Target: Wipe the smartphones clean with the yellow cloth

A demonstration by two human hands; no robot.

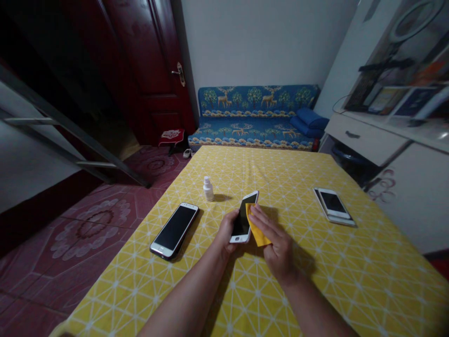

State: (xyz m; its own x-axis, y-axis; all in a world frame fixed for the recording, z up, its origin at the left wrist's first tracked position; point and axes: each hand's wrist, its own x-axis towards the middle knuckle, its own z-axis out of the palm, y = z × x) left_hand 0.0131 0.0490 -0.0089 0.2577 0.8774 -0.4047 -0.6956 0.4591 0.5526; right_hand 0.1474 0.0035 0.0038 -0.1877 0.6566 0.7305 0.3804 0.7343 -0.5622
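Observation:
A white smartphone (241,220) with a dark screen is tilted above the table, and my left hand (228,229) grips it along its left side. My right hand (277,241) holds a yellow cloth (258,231) under its fingers, pressed against the phone's right edge and part of the screen. Left of my hands lies another white-fronted smartphone (175,230) in a dark case, screen up. A small white spray bottle (208,189) stands upright just beyond the held phone.
On the right of the yellow patterned table (315,276), a small white phone (334,204) rests on a larger pale device (342,221). Past the far edge is a blue sofa (242,126). A white cabinet (372,135) stands at right, a metal ladder (87,140) at left.

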